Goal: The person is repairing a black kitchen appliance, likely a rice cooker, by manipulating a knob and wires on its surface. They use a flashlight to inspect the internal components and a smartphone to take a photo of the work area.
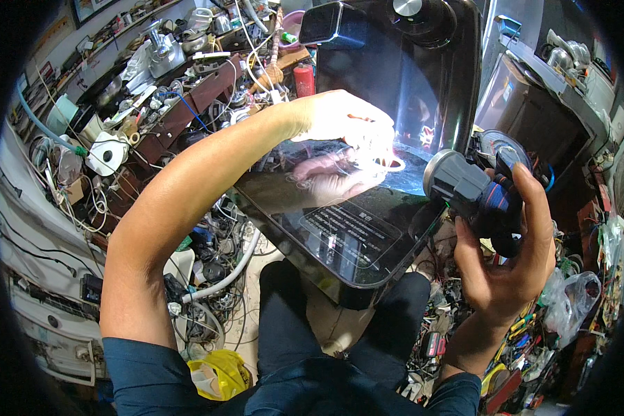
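Note:
In front of me stands a large glossy black appliance (395, 90) with an upright back and a flat lower part (291, 229) bearing a printed panel. My left hand (343, 118) reaches over that lower part, its fingers closed together and washed out by strong light. A small pale ring shape (395, 166) shows at the fingertips; what they hold is too bright to make out. The shiny surface below mirrors the hand. At the right, my right hand (509, 256) is closed round a dark headlamp (464, 184), its round head turned toward the left hand.
A black box-like part with a silver knob (407, 7) juts out atop the appliance. Cluttered shelves (194, 104) fill the left. Hand tools (523, 340) and clear plastic bags (568, 305) lie at the right. Cables, a grey hose (232, 277) and a yellow bag (222, 374) are near my legs.

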`<state>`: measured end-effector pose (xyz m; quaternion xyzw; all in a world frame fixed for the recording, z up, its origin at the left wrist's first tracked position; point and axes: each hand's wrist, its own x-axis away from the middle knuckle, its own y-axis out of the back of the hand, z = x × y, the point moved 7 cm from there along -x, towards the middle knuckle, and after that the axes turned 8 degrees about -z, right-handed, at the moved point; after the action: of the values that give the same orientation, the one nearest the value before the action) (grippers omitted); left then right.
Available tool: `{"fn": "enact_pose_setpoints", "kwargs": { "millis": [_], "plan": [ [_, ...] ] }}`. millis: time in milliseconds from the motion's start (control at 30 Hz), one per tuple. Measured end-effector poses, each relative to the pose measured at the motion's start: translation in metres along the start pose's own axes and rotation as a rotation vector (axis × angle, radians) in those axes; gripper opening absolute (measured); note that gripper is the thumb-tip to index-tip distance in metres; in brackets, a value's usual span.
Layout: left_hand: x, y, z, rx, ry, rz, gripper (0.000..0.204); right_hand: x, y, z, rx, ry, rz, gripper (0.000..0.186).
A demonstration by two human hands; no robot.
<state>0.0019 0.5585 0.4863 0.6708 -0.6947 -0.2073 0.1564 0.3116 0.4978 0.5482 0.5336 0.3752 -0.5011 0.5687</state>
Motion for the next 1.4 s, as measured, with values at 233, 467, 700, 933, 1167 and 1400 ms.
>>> {"fn": "enact_pose_setpoints", "kwargs": {
  "millis": [233, 467, 700, 933, 1167, 1400],
  "plan": [
    [0.001, -0.001, -0.008, -0.169, -0.11, 0.021, 0.032, -0.004, -0.001, 0.002, -0.002, 0.042, -0.038, 0.077],
    [0.005, -0.003, -0.017, -0.145, -0.162, 0.002, 0.032, 0.0, 0.004, -0.001, -0.049, -0.026, 0.009, 0.076],
    [0.012, -0.007, -0.03, -0.129, -0.082, -0.011, 0.027, -0.003, 0.007, 0.003, -0.031, 0.014, -0.048, 0.076],
    [0.011, -0.004, -0.021, -0.049, -0.047, -0.001, 0.036, 0.0, 0.009, -0.001, -0.049, -0.022, 0.005, 0.078],
    [0.008, -0.003, -0.009, 0.023, -0.038, 0.002, 0.03, 0.0, 0.008, -0.002, -0.058, -0.023, -0.004, 0.077],
    [0.011, -0.002, -0.012, -0.027, 0.02, -0.014, 0.033, -0.004, 0.01, 0.005, -0.011, -0.004, -0.006, 0.073]
  ]
}}
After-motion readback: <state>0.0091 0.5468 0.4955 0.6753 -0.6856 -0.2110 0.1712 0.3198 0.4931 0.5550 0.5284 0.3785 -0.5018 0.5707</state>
